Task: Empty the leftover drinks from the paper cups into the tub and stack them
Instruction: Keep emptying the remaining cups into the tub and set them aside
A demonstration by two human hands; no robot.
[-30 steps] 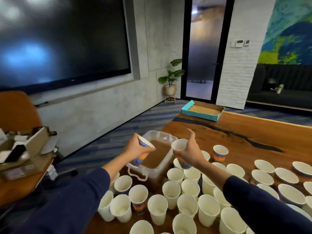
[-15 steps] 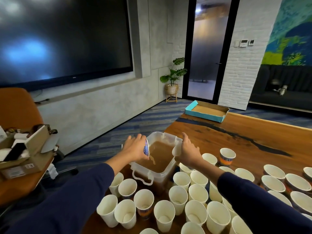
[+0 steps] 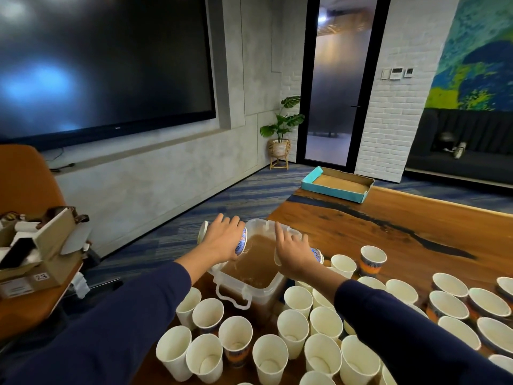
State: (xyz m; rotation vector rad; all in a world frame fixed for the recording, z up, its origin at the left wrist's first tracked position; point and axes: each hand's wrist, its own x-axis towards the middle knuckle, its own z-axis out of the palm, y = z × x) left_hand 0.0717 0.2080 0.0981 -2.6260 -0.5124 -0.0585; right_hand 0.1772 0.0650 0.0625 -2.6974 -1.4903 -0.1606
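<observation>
Wooden table point(image 3: 388, 234) carries the tub point(image 3: 251, 294). Left hand point(image 3: 222, 243) and right hand point(image 3: 290, 254) each grip a tipped cup; both mouths should stay above the brown liquid until dripping ends.

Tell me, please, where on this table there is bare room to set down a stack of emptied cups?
Bare wood lies on the table between the teal tray at the far end and the tub. The near end is crowded: upright paper cups stand packed round the tub and run on to the right.
</observation>
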